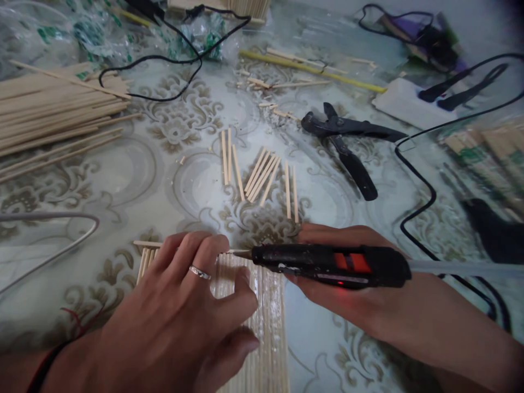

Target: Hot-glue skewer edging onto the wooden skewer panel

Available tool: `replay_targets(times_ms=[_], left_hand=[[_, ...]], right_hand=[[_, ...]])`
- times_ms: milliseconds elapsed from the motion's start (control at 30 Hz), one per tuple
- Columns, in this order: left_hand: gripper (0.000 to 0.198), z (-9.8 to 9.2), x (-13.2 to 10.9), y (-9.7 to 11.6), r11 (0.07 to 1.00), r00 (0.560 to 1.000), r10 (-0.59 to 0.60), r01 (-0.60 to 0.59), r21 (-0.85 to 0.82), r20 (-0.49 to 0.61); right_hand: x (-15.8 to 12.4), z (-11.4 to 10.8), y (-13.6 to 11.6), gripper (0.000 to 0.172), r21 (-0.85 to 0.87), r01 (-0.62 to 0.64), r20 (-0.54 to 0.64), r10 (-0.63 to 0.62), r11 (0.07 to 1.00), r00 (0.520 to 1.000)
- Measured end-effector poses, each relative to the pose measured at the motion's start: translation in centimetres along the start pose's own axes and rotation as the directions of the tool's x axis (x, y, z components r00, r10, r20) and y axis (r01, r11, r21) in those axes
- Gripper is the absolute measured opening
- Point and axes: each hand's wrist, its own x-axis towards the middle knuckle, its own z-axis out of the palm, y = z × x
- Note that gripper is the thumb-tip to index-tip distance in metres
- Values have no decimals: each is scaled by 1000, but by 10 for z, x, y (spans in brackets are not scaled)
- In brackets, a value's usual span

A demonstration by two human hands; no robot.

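Note:
My left hand (184,316), a ring on one finger, presses flat on a panel of thin wooden sticks (268,327) laid side by side near the table's front edge. My right hand (347,295) grips a black hot glue gun (331,265) lying sideways. Its nozzle points left and touches a cross stick (147,244) at the panel's top edge, just beside my left fingertips. A clear glue stick (466,268) juts from the gun's back end.
Short cut sticks (260,174) lie in small groups mid-table. Black cutting pliers (347,144) rest at the right of them. A pile of long sticks (53,109) sits at far left. Black cables (421,185) cross the patterned tablecloth; a white power strip (409,103) lies far right.

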Motion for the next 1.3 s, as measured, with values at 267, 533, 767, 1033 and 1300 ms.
replay_targets(times_ms=[267,533,767,1033,1300], left_hand=[[19,0,1,0,1000,1000,2,-2,-11,10],[23,0,0,1,1000,1000,16,-16,17,-5],[27,-1,3,1,997,999,35,-34,63,-16],[26,-1,4,2,997,998,51,-49,62,-27],[28,-2,5,1,996,998,53,-51,74,-25]], right_hand=[[-9,7,9,25,23,27,-154,-23,999,988],[-17,0,10,41,-23,-34,-180,30,999,983],[-22,8,10,44,15,-83,-292,83,996,953],[-28,3,16,48,56,-170,-256,178,984,950],[-16,-14,12,41,-27,-46,-109,43,999,993]])
